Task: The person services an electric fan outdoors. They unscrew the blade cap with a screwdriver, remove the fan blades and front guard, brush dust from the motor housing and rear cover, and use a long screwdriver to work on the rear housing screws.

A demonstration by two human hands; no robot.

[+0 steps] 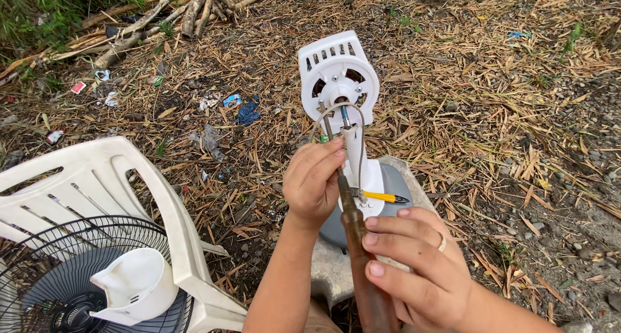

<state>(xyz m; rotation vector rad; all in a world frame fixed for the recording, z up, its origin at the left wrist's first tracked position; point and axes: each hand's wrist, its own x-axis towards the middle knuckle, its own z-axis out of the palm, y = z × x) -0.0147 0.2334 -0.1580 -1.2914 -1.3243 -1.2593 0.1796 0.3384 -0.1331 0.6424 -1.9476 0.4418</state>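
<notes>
Nearest, the right hand [420, 268] is clamped on a brown screwdriver [359, 242] handle, while the left hand's [314, 181] fingers pinch its shaft, the tip at the white fan motor [336, 81], which stands on a grey base [398, 191]. Likely a screw is being worked; steady turning comes next. Wires loop across the shaft. Left: chair [129, 197], fan grille [58, 275]. Beyond, litter and sticks [194, 10].

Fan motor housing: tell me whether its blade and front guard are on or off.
Off. The motor housing shows a bare shaft; a wire guard lies on the white chair.
</notes>
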